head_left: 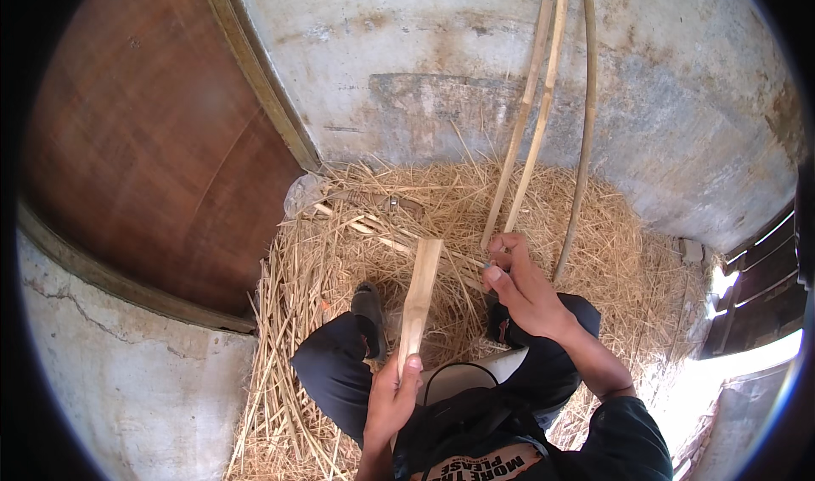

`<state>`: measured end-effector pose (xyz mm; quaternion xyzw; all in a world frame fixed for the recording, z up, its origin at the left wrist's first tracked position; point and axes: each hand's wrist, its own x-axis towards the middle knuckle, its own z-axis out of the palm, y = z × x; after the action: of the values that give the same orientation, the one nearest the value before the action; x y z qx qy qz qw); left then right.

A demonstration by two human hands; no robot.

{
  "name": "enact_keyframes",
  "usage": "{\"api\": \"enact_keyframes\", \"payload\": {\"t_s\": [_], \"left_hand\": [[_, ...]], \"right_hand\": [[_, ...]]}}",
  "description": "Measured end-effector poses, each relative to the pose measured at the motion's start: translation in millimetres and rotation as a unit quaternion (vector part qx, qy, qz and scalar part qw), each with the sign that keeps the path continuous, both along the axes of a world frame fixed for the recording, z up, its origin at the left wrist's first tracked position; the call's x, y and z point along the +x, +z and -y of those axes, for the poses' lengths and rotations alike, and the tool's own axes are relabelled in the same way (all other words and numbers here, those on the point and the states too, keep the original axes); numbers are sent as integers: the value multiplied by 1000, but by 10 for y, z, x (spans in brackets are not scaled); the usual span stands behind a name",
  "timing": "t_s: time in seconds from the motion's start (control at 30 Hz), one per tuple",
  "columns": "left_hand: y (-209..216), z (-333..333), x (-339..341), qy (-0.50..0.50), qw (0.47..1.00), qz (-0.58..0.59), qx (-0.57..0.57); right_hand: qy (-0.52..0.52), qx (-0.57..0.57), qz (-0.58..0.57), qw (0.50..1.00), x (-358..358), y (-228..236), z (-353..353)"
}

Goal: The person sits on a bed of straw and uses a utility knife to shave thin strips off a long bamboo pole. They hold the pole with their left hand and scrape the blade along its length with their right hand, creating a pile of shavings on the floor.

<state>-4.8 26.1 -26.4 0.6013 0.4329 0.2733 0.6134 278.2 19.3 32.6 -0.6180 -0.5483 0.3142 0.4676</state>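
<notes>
My left hand [393, 394] is wrapped round the lower end of a pale wooden slat [420, 298], which points up and away in front of me. The slat is broad and squared at its far end and narrower near my grip. To the right, level with the slat's far end, my right hand [528, 292] is closed, with its thumb and fingers pinched together. A tiny bluish bit shows at the fingertips, too small to name. The right hand is apart from the slat.
Straw [365, 184] covers the floor. Two pale wooden strips [539, 112] and a darker round stick [586, 107] lean on the stained wall [679, 99]. A brown wooden panel [161, 141] is at left. A brown strap with a metal fitting [393, 202] lies on the straw.
</notes>
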Motion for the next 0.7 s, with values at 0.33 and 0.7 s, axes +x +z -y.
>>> {"api": "enact_keyframes", "payload": {"t_s": [0.33, 0.7], "left_hand": [[20, -5, -15, 4, 1000, 3, -7], [29, -4, -20, -2, 1000, -1, -14]], "right_hand": [[23, 9, 14, 1000, 42, -62, -50], [49, 97, 111, 988, 60, 8, -74]]}}
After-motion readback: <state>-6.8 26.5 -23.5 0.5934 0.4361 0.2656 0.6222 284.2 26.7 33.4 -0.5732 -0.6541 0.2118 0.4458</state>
